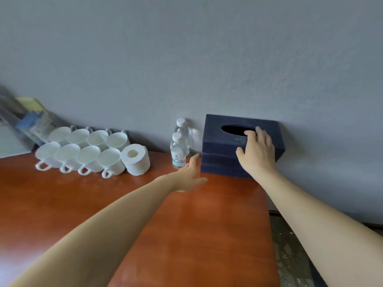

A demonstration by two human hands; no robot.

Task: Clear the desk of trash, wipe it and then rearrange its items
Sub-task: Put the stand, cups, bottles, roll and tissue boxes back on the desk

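Tissue box [219, 162] under R hand [258, 154], L hand [190, 172] just beside

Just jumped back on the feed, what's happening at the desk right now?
A person has both hands at the dark blue tissue box, which sits against the wall at the back of the wooden desk. The right hand rests over its front top edge, fingertips at the oval opening. The left hand, open and blurred, is at the box's lower left corner, beside two water bottles. Eight white cups in two rows and a toilet paper roll stand further left, untouched.
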